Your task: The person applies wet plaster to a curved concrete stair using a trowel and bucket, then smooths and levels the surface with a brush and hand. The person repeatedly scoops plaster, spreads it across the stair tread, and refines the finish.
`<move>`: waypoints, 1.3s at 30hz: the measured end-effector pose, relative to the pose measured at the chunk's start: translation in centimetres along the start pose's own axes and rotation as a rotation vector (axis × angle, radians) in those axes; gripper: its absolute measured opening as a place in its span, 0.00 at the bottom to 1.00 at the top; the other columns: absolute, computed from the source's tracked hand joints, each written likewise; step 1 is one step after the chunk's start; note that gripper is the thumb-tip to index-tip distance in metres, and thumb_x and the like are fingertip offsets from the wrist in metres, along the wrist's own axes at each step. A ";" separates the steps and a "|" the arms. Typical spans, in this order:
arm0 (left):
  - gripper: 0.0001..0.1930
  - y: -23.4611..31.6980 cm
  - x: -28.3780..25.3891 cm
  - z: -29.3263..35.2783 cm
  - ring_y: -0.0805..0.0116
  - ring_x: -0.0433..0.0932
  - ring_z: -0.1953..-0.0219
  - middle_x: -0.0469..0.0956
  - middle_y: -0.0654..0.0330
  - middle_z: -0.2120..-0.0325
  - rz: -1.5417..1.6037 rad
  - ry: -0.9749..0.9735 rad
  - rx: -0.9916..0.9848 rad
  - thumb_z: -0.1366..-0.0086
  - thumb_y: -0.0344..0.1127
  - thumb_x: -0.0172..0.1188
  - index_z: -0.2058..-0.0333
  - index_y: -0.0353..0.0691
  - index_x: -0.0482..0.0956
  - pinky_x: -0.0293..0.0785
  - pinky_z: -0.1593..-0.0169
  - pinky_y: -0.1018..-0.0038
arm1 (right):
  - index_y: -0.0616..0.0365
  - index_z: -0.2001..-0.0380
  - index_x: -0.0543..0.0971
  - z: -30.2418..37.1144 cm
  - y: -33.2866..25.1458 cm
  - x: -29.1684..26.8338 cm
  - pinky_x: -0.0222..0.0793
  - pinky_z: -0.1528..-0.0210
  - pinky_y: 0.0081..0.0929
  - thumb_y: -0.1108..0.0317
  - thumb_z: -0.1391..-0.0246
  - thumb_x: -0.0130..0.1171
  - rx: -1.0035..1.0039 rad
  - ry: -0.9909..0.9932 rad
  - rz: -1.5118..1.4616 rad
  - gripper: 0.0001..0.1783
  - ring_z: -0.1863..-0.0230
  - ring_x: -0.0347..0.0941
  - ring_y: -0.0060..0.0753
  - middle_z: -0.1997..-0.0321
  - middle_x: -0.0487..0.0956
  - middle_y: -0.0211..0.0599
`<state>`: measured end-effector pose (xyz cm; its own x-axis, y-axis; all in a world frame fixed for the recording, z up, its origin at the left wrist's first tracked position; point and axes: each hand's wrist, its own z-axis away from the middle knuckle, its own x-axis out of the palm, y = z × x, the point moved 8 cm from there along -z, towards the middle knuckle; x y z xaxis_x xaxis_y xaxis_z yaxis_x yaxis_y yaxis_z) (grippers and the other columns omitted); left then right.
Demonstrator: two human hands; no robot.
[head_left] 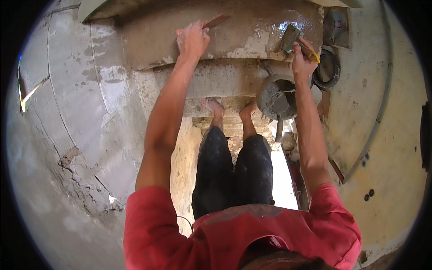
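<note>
My left hand is closed around a flat, narrow reddish-brown tool, whose pointed end sticks out to the right over the brown plastered ledge; its exact kind does not show. In my right hand is a wide brush with a yellow-tipped handle. Its dark, wet bristles lie against the ledge's right part, where the surface shines with water. Below that hand a round pan of grey wet mortar stands on the step, partly covered by my right forearm.
Grey, cracked plaster wall rises on the left. At right are a black round tub, a yellowish wall and a long grey pipe along it. My bare feet stand on a rough step.
</note>
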<state>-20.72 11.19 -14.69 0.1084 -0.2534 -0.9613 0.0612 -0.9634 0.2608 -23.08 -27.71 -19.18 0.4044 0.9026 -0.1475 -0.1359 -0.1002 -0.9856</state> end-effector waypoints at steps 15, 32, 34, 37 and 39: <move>0.16 -12.8 -5.6 3.8 0.35 0.81 0.54 0.83 0.38 0.58 0.184 0.168 -0.430 0.27 0.42 0.53 0.55 0.33 0.76 0.73 0.49 0.44 | 0.56 0.49 0.86 0.8 -2.9 1.3 0.80 0.56 0.24 0.71 0.39 0.69 -0.115 -0.032 0.233 0.15 0.59 0.82 0.23 0.58 0.86 0.33; 0.21 -32.0 -8.5 11.1 0.47 0.84 0.63 0.87 0.46 0.63 0.403 0.132 -0.836 0.22 0.46 0.49 0.52 0.34 0.82 0.75 0.50 0.55 | 0.40 0.53 0.90 20.5 -2.6 40.4 0.82 0.63 0.29 0.60 0.42 0.70 0.242 -0.624 0.140 0.14 0.64 0.83 0.27 0.61 0.89 0.36; 0.22 -32.0 -8.7 11.9 0.46 0.83 0.59 0.86 0.46 0.63 0.365 0.137 -0.780 0.22 0.47 0.48 0.52 0.34 0.83 0.74 0.48 0.55 | 0.42 0.51 0.89 16.4 -2.5 33.7 0.81 0.64 0.27 0.61 0.42 0.72 0.078 -0.515 0.134 0.15 0.66 0.81 0.25 0.60 0.89 0.34; 0.21 -31.8 -8.8 13.3 0.45 0.82 0.56 0.83 0.46 0.62 0.336 0.175 -0.733 0.22 0.47 0.48 0.50 0.36 0.84 0.73 0.47 0.56 | 0.52 0.49 0.87 10.0 -2.0 21.3 0.83 0.59 0.29 0.68 0.42 0.71 0.040 -0.285 0.130 0.17 0.61 0.82 0.25 0.57 0.87 0.35; 0.21 -31.5 -8.5 14.3 0.46 0.82 0.57 0.82 0.45 0.61 0.308 0.184 -0.733 0.22 0.46 0.49 0.50 0.35 0.84 0.74 0.47 0.56 | 0.55 0.48 0.86 7.5 -2.3 14.1 0.82 0.55 0.28 0.71 0.39 0.68 0.098 -0.084 0.302 0.16 0.58 0.83 0.26 0.53 0.87 0.34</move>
<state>-37.80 42.49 -15.99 0.3837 -0.4179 -0.8235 0.6285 -0.5352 0.5644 -23.79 -11.62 -18.35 0.2576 0.8700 -0.4205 -0.3267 -0.3311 -0.8852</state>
